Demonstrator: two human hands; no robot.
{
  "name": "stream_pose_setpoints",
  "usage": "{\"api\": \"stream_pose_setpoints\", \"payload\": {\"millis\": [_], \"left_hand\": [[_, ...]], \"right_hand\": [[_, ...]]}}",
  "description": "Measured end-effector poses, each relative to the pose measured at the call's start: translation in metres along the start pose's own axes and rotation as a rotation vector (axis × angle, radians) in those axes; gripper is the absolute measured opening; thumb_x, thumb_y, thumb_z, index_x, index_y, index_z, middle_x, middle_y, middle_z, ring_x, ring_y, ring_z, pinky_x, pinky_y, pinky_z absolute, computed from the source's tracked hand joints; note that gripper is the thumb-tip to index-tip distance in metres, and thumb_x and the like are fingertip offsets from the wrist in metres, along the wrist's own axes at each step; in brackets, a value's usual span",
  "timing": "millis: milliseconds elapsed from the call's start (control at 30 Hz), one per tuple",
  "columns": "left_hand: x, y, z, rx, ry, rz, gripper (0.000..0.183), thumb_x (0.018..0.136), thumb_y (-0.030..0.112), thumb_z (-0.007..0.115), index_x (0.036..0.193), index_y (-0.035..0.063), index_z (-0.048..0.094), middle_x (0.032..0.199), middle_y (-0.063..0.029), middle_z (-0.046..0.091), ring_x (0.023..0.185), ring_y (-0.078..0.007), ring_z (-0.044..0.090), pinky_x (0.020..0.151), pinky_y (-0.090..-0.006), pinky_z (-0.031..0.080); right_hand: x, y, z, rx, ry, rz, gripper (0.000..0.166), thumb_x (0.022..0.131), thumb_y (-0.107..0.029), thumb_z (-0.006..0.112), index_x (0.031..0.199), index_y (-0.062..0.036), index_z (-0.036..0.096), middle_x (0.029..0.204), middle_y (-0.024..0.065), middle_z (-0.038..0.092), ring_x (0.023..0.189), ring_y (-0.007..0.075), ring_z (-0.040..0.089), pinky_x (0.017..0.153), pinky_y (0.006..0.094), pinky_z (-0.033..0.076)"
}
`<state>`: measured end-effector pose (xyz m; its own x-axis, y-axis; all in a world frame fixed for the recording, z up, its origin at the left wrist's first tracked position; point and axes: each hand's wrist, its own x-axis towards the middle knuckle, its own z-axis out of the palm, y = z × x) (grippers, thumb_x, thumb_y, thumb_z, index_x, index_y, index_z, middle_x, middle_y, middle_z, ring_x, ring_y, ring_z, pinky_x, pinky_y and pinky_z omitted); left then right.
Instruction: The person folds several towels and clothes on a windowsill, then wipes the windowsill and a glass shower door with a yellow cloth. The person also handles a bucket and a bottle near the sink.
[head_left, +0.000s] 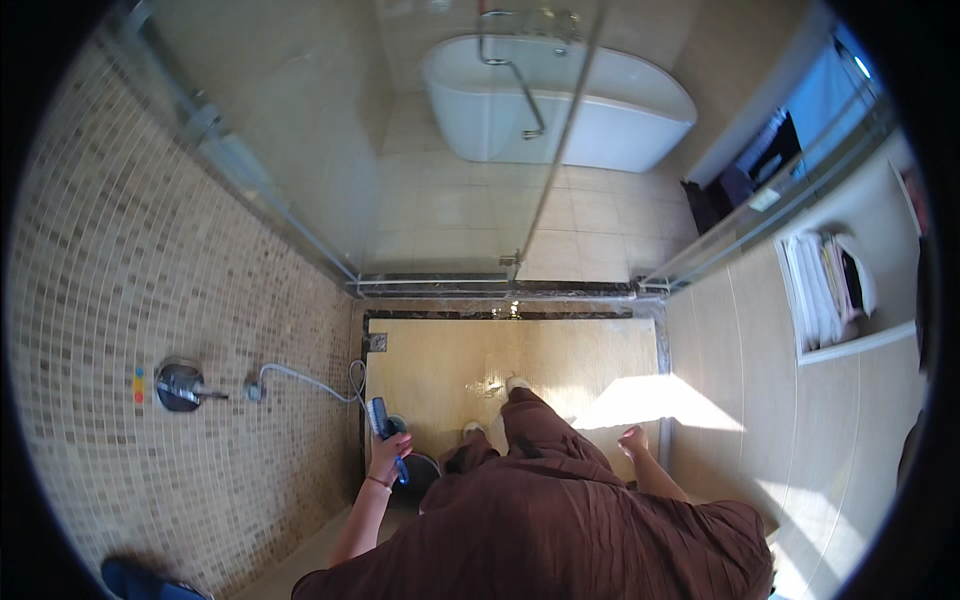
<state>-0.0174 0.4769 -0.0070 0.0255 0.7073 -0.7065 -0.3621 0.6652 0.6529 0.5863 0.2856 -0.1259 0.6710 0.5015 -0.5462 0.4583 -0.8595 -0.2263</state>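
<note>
My left hand (390, 454) grips the handle of a blue scrub brush (377, 414). The brush is held upward, its pale bristles facing the mosaic-tiled wall. Just below and beside that hand is a dark round container (417, 475), partly covered by my hand and clothing. A small roundish item (396, 424) shows behind the brush, too blurred to name. On the other side, my right hand (634, 441) hangs with curled fingers above the ribbed shower floor (442, 352); nothing shows in it. Wet patches shine near my light-coloured shoes (517, 384).
A pale shower hose (311, 381) loops from the wall beside a chrome mixer valve (180, 385). Glass panels (450, 217) and a dark stone threshold (577, 288) stand ahead, with a white bathtub (630, 127) beyond. On the right, a wall niche (885, 330) holds folded towels (816, 289).
</note>
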Motion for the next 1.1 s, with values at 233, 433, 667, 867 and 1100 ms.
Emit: {"api": "stream_pose_setpoints", "payload": {"millis": [233, 433, 667, 867, 1100], "left_hand": [[0.071, 0.019, 0.181, 0.228, -0.232, -0.088, 0.001, 0.092, 0.003, 0.053, 0.091, 0.0024, 0.052, 0.071, -0.0035, 0.056, 0.057, -0.0125, 0.053, 0.058, -0.0308, 0.051], [0.106, 0.028, 0.355, 0.218, -0.268, -0.107, 0.007, 0.093, 0.002, 0.051, 0.099, -0.0020, 0.054, 0.081, -0.0085, 0.064, 0.064, -0.0160, 0.060, 0.063, -0.0335, 0.055], [0.154, 0.043, 0.531, 0.265, -0.275, 0.005, 0.016, 0.093, 0.002, 0.057, 0.108, 0.0017, 0.053, 0.094, -0.0122, 0.069, 0.086, -0.0239, 0.071, 0.078, -0.0399, 0.061], [0.190, 0.064, 0.643, 0.199, -0.302, -0.006, 0.012, 0.093, 0.004, 0.060, 0.104, 0.0010, 0.056, 0.092, -0.0136, 0.070, 0.086, -0.0255, 0.071, 0.077, -0.0400, 0.061], [0.281, 0.101, 0.743, 0.236, -0.378, -0.011, 0.017, 0.094, 0.008, 0.061, 0.110, 0.0034, 0.056, 0.093, -0.0120, 0.071, 0.086, -0.0230, 0.072, 0.078, -0.0378, 0.060]], "right_hand": [[-0.035, 0.100, 0.005, 0.992, -0.218, 0.632, 0.023, 0.087, -0.001, 0.063, 0.107, -0.0032, 0.053, 0.077, 0.0112, 0.058, 0.054, 0.0180, 0.054, 0.041, 0.0329, 0.041], [0.039, 0.100, -0.051, 1.127, -0.204, 0.672, 0.015, 0.090, -0.005, 0.061, 0.103, -0.0065, 0.054, 0.073, 0.0056, 0.055, 0.060, 0.0183, 0.057, 0.052, 0.0332, 0.047], [0.173, 0.108, -0.125, 1.157, -0.236, 0.489, 0.007, 0.095, -0.009, 0.055, 0.100, -0.0066, 0.058, 0.074, 0.0063, 0.059, 0.057, 0.0169, 0.059, 0.048, 0.0296, 0.046], [0.308, 0.019, -0.183, 1.021, -0.261, 0.248, 0.018, 0.094, -0.018, 0.062, 0.109, -0.0074, 0.058, 0.088, 0.0094, 0.069, 0.073, 0.0184, 0.069, 0.057, 0.0295, 0.053], [0.409, -0.209, -0.268, 1.033, -0.444, -0.215, 0.022, 0.097, -0.026, 0.063, 0.109, -0.0074, 0.063, 0.091, 0.0062, 0.071, 0.079, 0.0140, 0.068, 0.068, 0.0276, 0.054]]}}
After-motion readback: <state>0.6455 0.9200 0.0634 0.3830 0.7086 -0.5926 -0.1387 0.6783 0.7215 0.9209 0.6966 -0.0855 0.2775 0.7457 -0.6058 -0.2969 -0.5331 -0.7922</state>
